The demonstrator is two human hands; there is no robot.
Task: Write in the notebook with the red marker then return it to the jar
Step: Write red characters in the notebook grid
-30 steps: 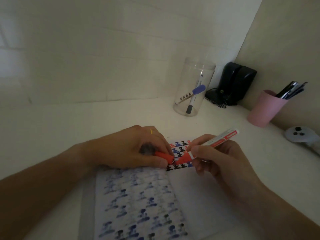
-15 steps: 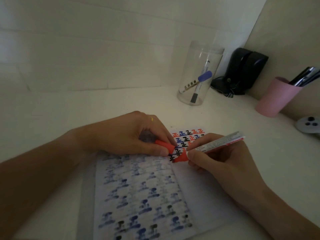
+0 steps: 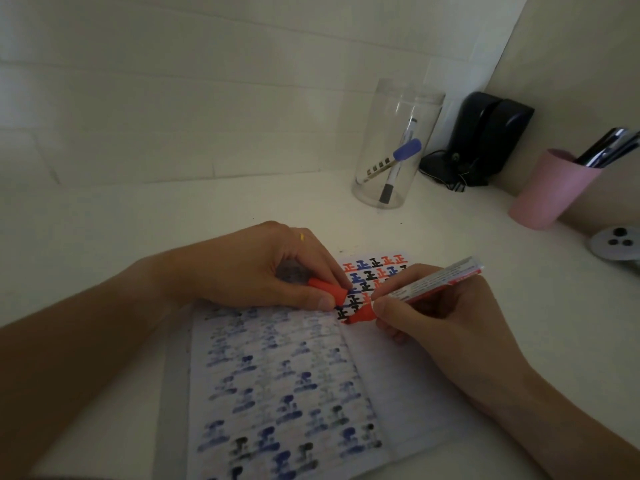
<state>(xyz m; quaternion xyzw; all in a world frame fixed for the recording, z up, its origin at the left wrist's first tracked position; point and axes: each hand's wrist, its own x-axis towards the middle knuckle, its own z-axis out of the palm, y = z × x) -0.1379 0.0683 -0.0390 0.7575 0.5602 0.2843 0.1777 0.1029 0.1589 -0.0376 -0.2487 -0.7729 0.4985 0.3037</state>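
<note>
An open notebook (image 3: 388, 379) lies on the white desk, its right page bearing rows of red, blue and black characters at the top. My right hand (image 3: 436, 317) grips the red marker (image 3: 415, 292), uncapped, with its red tip down on the right page near the spine. My left hand (image 3: 277, 271) rests on the notebook's top left and pinches the red cap (image 3: 329, 292). The clear jar (image 3: 398, 143) stands behind the notebook, holding two other markers.
A black device (image 3: 485, 136) with a cable sits right of the jar in the corner. A pink cup (image 3: 550, 188) with pens stands at the far right, a white controller (image 3: 616, 242) beside it. Walls close the back and right.
The cap has come apart from the marker. My right hand has lowered the marker so its tip meets the page, while my left hand keeps the cap.
</note>
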